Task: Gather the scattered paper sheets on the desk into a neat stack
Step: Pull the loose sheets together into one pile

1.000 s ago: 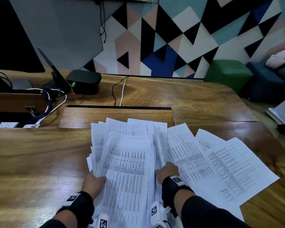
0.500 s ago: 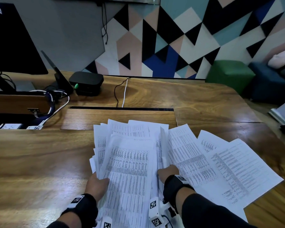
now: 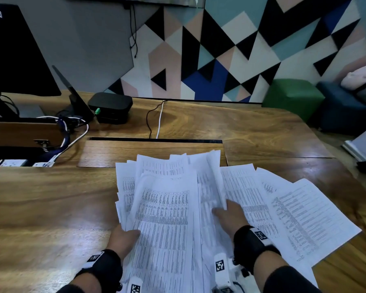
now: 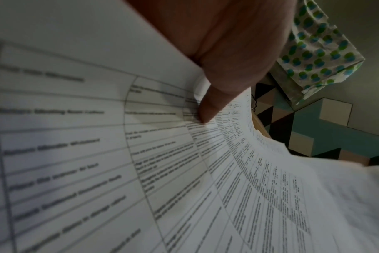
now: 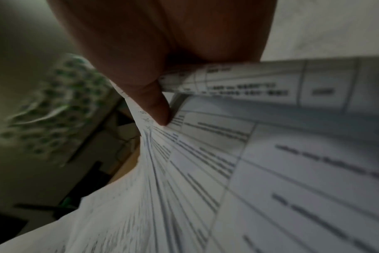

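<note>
A loose bundle of printed paper sheets is held above the wooden desk at the front centre. My left hand grips the bundle's left edge, thumb on top; the left wrist view shows that thumb pressing the top sheet. My right hand pinches the bundle's right side, where a sheet curls upward. In the right wrist view its thumb presses on bunched sheets. More sheets lie fanned on the desk to the right, partly under my right arm.
A black box and a leaning tablet stand at the back left beside tangled cables. A monitor sits far left. A cable slot crosses the desk behind the papers. Green and blue stools stand beyond the right edge.
My right hand has shifted forward and right along the bundle, and a sheet at its right side has curled up. The left hand keeps its grip on the left edge.
</note>
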A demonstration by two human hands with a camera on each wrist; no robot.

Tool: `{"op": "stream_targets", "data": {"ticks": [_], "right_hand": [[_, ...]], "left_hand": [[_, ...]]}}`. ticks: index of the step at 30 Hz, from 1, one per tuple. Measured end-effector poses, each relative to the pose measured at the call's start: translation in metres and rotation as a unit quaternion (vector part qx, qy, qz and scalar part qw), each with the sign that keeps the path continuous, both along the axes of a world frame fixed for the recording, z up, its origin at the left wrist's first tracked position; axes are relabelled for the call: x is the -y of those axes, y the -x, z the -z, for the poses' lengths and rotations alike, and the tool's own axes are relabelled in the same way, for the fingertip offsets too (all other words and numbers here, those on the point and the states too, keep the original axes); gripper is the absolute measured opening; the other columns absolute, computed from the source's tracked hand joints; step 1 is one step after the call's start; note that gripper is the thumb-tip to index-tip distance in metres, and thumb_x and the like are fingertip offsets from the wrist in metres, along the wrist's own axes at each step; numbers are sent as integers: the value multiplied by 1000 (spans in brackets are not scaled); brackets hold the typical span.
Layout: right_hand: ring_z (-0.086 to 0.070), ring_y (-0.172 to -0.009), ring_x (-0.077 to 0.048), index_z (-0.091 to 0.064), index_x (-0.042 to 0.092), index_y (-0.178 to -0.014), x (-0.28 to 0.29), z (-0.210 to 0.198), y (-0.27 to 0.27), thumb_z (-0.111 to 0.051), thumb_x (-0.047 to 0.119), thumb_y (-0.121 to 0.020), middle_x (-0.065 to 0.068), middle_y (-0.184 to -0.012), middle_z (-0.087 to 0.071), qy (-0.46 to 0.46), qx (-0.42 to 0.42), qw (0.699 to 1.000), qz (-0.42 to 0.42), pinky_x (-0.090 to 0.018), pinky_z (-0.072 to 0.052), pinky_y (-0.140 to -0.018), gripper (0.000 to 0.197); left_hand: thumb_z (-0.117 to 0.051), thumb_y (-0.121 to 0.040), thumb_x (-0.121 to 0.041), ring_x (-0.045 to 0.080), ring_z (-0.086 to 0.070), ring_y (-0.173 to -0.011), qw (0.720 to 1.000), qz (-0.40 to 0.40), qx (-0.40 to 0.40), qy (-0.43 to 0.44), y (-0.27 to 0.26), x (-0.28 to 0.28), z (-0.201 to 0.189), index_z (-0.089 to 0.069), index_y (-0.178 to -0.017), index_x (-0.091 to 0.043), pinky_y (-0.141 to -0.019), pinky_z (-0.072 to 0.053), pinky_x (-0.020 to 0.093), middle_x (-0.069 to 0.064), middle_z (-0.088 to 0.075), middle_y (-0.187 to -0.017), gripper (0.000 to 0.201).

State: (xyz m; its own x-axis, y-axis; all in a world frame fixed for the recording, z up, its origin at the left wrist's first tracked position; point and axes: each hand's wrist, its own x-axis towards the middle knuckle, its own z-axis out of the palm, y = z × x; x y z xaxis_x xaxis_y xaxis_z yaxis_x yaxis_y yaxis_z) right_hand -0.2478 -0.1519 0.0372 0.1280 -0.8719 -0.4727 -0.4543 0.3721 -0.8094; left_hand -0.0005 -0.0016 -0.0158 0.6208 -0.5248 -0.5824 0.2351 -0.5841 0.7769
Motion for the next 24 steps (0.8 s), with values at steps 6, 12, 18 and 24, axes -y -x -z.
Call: {"op": "stream_targets", "data": {"ticks": [6, 12, 18, 24], "right_hand": [[-54, -55, -3, -64, 11, -80, 15, -92, 18, -63, 6, -89, -2, -69, -63, 218, 41, 974, -35, -21, -45, -52, 10], [-75, -80, -22, -67, 6, -99, 28, -146, 34, -65, 3, -85, -7, -88, -78, 117, 343, 931, 41, -36, -62, -73, 14], [-72, -72, -30, -68, -6, -100, 4, -61, 5, -67, 0, -85, -16, -82, -76, -47, 165, 985, -18, -38, -58, -69, 17], [-70, -95, -36, -65, -3, -110, -21, 43, -2, -76, 25, -63, -23, -108, -71, -124, -28, 989, -77, -46, -58, -85, 55]], "left_hand": [[-58, -87, 7, 39, -67, -87, 1000, -13, -13, 7, -1, -1, -6, -62, -93, -5, -75, -55, 41, 19, -69, -88, 14], [-54, -82, 11, 29, -61, -66, 1000, 15, 24, 8, 2, 0, -14, -66, -92, 4, -62, -51, 29, 13, -67, -72, 16], [-66, -79, -9, 30, -68, -73, 997, 39, -48, 41, 2, -1, -25, -67, -85, 3, -69, -58, 39, 20, -75, -82, 13], [-53, -90, -14, 38, -72, -83, 990, 11, -139, 20, -3, -1, -21, -70, -105, 4, -85, -56, 53, 21, -77, -86, 29]]}}
